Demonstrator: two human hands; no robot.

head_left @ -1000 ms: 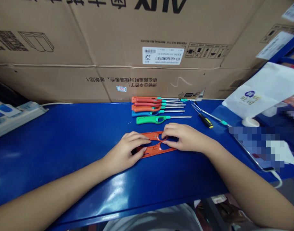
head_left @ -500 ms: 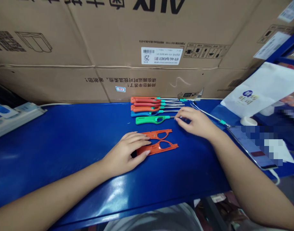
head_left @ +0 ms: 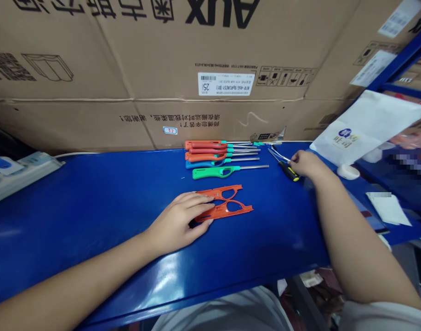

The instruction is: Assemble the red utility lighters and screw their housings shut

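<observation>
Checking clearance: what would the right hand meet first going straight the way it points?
Likely the thin metal rod, just ahead of the right hand; depth is unclear, so they may already touch.

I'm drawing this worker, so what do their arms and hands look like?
The left hand and right hand wear no gloves, and I see no rings or watch. Both forearms are bare. A pale greyish sleeve shows near the right elbow; the left sleeve is out of view.
</observation>
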